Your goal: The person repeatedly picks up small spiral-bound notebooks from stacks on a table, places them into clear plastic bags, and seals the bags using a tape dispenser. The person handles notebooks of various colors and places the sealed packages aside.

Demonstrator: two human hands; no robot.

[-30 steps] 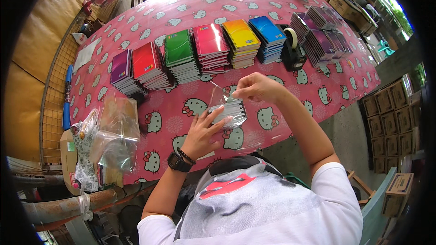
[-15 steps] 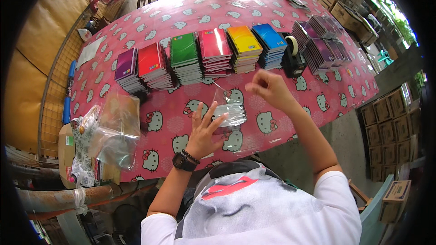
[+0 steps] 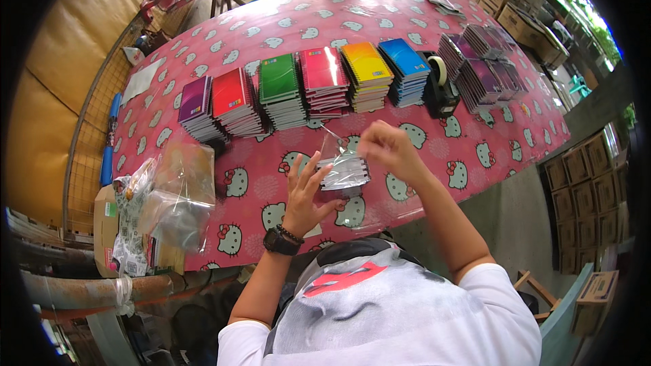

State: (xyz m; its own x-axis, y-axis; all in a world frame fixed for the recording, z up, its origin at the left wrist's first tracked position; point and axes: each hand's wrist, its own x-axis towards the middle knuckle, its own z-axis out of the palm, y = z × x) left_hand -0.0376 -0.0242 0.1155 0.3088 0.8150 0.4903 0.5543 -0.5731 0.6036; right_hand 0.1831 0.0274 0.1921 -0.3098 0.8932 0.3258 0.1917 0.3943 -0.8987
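The film-wrapped notebook pack (image 3: pixel 346 175) lies on the worktop (image 3: pixel 268 156), long axis roughly left-right, wrapper flap (image 3: pixel 331 146) pointing away from the person. The left hand (image 3: pixel 305 200), fingers spread, touches its left side; the right hand (image 3: pixel 391 151) curls beside it, grip unclear.

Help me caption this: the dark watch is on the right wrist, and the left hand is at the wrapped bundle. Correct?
No: the head view shows the dark watch on the left wrist. The left hand is indeed at the wrapped bundle.
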